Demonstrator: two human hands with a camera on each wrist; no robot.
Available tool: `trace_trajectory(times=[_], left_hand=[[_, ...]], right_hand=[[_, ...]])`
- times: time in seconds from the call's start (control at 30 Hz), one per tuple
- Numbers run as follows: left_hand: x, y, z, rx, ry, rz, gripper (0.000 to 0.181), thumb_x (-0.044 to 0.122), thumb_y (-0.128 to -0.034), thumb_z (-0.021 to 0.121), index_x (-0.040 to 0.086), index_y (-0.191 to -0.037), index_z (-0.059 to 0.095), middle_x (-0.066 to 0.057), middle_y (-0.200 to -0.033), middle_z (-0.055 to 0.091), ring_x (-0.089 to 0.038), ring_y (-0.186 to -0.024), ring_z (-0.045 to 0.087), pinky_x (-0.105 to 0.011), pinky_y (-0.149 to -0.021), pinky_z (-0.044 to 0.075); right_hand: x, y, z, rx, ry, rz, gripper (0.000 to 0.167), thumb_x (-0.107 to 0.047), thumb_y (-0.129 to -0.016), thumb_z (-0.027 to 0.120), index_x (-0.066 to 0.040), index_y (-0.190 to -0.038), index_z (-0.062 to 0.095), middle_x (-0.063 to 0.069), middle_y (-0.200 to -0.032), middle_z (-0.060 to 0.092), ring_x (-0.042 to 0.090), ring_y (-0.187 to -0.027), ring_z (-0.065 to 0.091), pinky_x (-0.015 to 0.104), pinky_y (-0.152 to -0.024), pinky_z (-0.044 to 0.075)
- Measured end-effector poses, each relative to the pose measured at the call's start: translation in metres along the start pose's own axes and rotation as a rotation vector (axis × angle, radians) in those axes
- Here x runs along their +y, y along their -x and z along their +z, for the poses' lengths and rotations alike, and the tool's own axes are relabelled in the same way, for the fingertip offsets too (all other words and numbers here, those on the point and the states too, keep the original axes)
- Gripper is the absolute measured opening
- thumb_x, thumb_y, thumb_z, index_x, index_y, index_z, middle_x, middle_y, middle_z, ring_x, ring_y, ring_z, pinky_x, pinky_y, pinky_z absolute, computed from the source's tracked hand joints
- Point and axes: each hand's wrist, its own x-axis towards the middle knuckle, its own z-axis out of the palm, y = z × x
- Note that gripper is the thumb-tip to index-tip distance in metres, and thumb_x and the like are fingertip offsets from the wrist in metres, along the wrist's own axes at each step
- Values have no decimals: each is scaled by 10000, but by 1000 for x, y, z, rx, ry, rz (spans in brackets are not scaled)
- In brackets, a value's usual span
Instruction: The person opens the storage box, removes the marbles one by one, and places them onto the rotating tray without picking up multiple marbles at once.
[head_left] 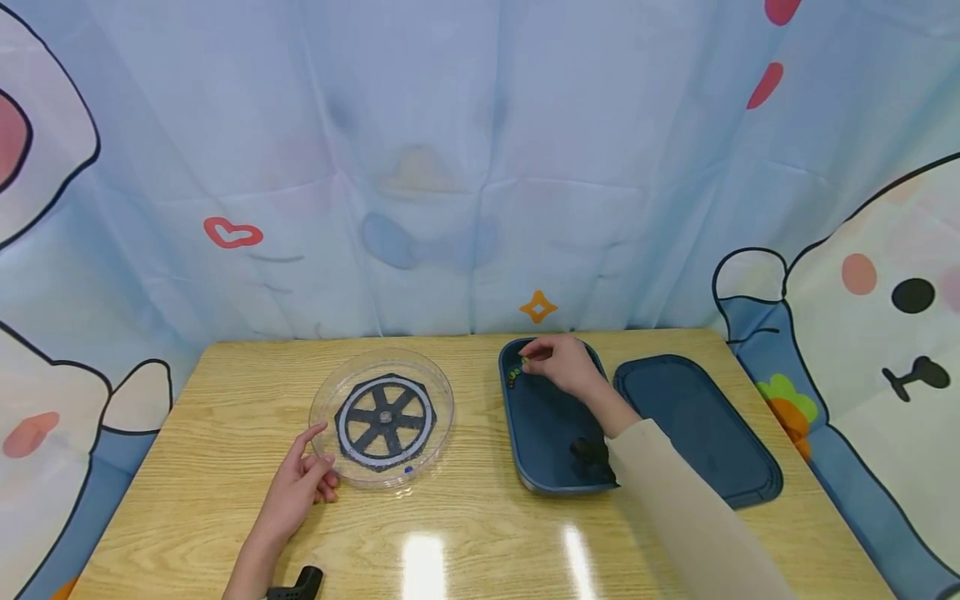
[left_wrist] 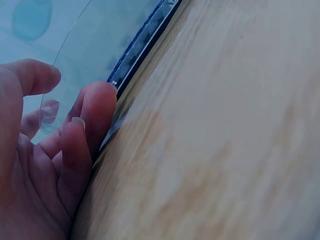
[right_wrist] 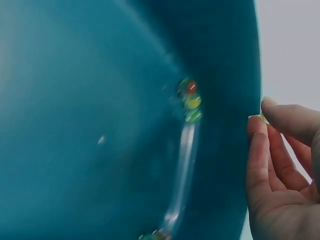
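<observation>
My right hand [head_left: 558,362] is over the far left part of a dark blue tray [head_left: 536,429]. Its thumb and fingertips pinch a small yellow-green glass marble [right_wrist: 265,119], mostly hidden by the fingers. Several more marbles [right_wrist: 192,102] lie along the tray's inner edge. On the left stands a clear round dish [head_left: 444,417] holding a dark spoked wheel shape [head_left: 365,436] with a pale ring. A blue marble [head_left: 408,470] sits near the dish's front rim. My left hand [head_left: 300,479] rests at the dish's left side, its fingers loosely bent against the rim.
A flat dark blue lid [head_left: 701,425] lies right of the tray on the wooden table [head_left: 465,517]. Black wrist devices [head_left: 300,583] are on both arms. A patterned light blue curtain [head_left: 450,167] hangs behind the table's far edge.
</observation>
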Motion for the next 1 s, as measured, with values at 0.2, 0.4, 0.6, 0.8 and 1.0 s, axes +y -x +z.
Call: trace_trajectory(times=[0.2, 0.4, 0.6, 0.8, 1.0], left_hand=[[0, 1, 0, 2, 4, 5, 511, 113, -1032, 522, 183, -1505, 338, -138, -748, 604, -232, -577, 616, -280, -561, 488], [-1, 1, 1, 2, 5, 1, 508, 113, -1033, 522, 183, -1502, 340, -135, -742, 604, -231, -574, 615, -277, -558, 484], [-1, 1, 0, -2, 3, -6, 513, 121, -1035, 525, 187, -1507, 334, -145, -753, 604, -238, -585, 616, -280, -567, 484], [0, 1, 0, -8, 12, -7, 518, 115, -1034, 523, 177, -1511, 329, -148, -755, 605, -233, -584, 616, -284, -566, 490], [1, 1, 0, -3, 10, -8, 516, 122, -1034, 526, 183, -1508, 332, -147, -756, 606, -231, -586, 615, -279, -570, 489]], right_hand=[[-24, 2, 10, -28, -144, -42, 245, -99, -903, 736, -40, -1141, 717, 121, -1159, 680, 283, -1040, 642, 409, -844, 535], [-45, 2, 27, -63, -169, -92, 226, -83, -907, 729, -52, -1131, 725, 84, -1120, 694, 247, -1008, 649, 376, -829, 540], [-66, 5, 45, -110, -166, -121, 190, -98, -906, 734, -76, -1094, 741, 39, -1057, 698, 208, -964, 642, 356, -790, 538], [-78, 10, 63, -168, -197, -163, 183, -61, -896, 734, -36, -1077, 741, 45, -1036, 687, 198, -938, 641, 332, -770, 538], [-86, 16, 78, -241, -201, -187, 185, -37, -903, 718, -20, -1086, 736, 61, -1002, 694, 182, -919, 641, 351, -782, 536]])
